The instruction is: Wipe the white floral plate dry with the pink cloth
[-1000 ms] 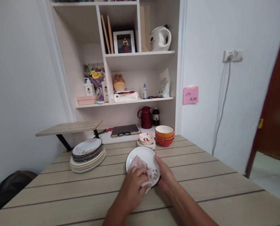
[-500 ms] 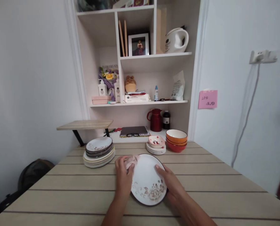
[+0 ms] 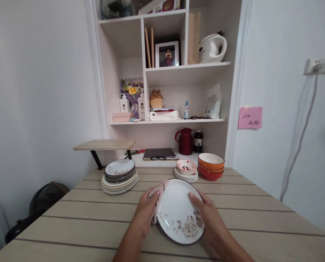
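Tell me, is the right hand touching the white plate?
Touching. The head view shows the right hand gripping the white plate at its rim, thumb lying on its face.

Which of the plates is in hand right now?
The white flowered plate at the front, held between left hand and right hand, pink cloth at its left rim; the other plates lie stacked behind.

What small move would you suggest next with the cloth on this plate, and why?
Probably sweep the pink cloth rightward across the plate: the left hand presses it only at the left rim, while the right hand holds the other edge.
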